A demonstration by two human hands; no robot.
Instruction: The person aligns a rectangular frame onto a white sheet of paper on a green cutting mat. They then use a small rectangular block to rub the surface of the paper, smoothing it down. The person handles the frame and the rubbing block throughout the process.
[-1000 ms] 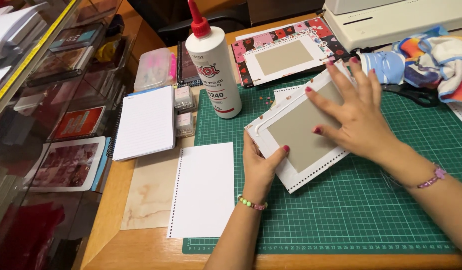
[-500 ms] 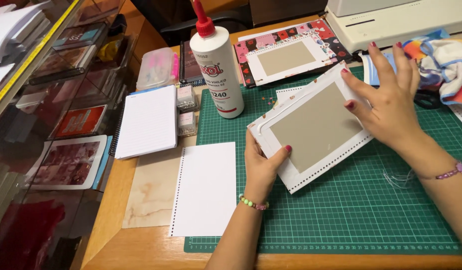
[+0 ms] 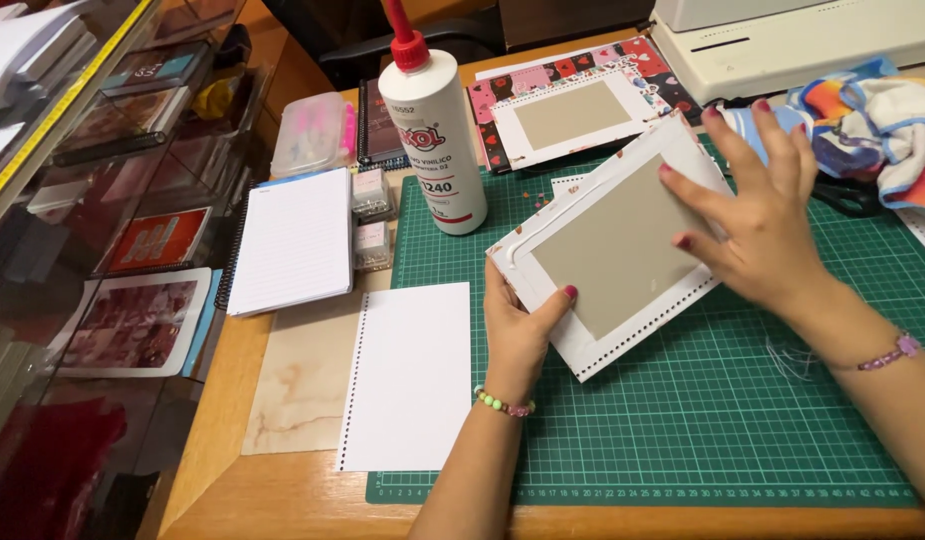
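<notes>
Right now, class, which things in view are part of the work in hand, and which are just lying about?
In hand: cover board, left hand, right hand, cutting mat.
Lying about: glue bottle, lined notepad, punched white sheet, patterned cover, cloth.

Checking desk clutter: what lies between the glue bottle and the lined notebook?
In the head view, two small clear boxes sit between the glue bottle and the lined notebook.
</notes>
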